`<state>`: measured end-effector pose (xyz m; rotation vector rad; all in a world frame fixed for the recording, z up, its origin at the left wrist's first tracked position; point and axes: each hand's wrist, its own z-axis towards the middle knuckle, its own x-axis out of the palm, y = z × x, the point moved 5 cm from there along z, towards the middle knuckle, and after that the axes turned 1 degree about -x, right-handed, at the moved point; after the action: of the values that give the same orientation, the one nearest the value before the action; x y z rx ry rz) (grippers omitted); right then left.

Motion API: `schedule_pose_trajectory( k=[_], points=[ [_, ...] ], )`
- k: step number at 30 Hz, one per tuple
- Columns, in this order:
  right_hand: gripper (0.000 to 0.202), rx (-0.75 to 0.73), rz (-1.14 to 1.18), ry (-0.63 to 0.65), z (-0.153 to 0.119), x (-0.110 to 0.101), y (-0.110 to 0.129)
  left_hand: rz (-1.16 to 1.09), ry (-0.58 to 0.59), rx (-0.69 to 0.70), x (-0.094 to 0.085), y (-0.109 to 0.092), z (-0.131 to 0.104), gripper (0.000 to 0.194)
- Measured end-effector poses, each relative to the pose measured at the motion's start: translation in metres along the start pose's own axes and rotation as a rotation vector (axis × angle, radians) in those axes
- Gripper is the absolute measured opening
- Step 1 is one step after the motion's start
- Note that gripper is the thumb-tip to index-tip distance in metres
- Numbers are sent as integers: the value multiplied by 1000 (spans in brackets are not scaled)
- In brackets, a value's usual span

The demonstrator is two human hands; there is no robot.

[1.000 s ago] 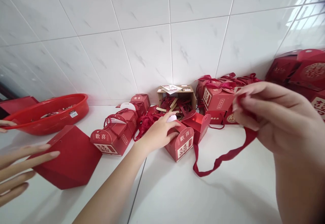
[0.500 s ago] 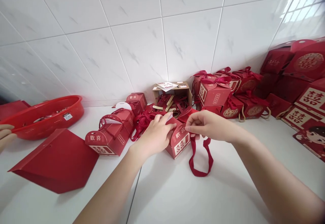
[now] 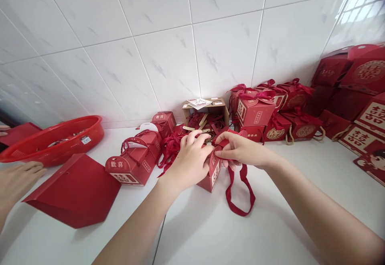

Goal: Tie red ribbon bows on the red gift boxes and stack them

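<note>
A small red gift box (image 3: pixel 207 183) with gold and white lettering stands on the table in front of me. Over its left side and top, my left hand (image 3: pixel 192 158) is curled, its fingers holding the box near the top flaps. My right hand (image 3: pixel 237 149) pinches at the upper right of the box, thumb and forefinger against the flap. From under its fingers a dark red ribbon (image 3: pixel 240 211) hangs in a loop onto the table. The ribbon's upper part and the box's top are hidden by my hands.
Behind the box are a carton (image 3: pixel 221 110) of ribbons and a heap of red ribbon (image 3: pixel 170 146). Finished boxes (image 3: pixel 257 110) stack at right, handled boxes (image 3: pixel 132 162) left. Another person's hand (image 3: pixel 22 179) is near a red basin (image 3: pixel 69 142) and folded red card (image 3: pixel 78 193).
Both my hands have drawn closer together at the box top, and the box has turned slightly. The ribbon loop has swung a little lower. The other person's hand has come further into view.
</note>
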<state>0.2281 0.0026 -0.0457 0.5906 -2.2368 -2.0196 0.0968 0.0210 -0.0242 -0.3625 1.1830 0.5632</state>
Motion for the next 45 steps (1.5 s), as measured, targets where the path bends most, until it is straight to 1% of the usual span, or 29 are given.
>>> schedule_pose_trajectory(
  k=[4, 16, 22, 27, 31, 35, 39, 42, 45],
  points=[
    [25, -5, 6, 27, 0, -1, -1, -19, -40, -7, -3, 0, 0, 21],
    [26, 11, 28, 17, 3, -3, -5, -18, -32, -11, -5, 2, 0, 22],
    [21, 6, 16, 19, 5, 0, -6, -29, -28, -18, -2, 2, 1, 24],
    [16, -50, 7, 35, 6, -1, -7, -39, -30, -21, -1, 4, 2, 23],
    [13, -56, -13, 55, 4, -2, -4, -49, -15, -30, -3, 5, 2, 22],
    [16, -37, 2, 68, 2, -1, -2, -54, -27, -31, -6, 7, 2, 23],
    [25, -7, 33, 94, 2, 0, -4, -56, -43, -21, -6, 7, 1, 23],
    [28, -14, 67, 108, 3, 2, -4, -58, -45, -12, -5, 6, 1, 21],
    [28, -26, 98, 114, 4, 5, -4, -55, -49, 0, -5, 5, 1, 19]
  ],
)
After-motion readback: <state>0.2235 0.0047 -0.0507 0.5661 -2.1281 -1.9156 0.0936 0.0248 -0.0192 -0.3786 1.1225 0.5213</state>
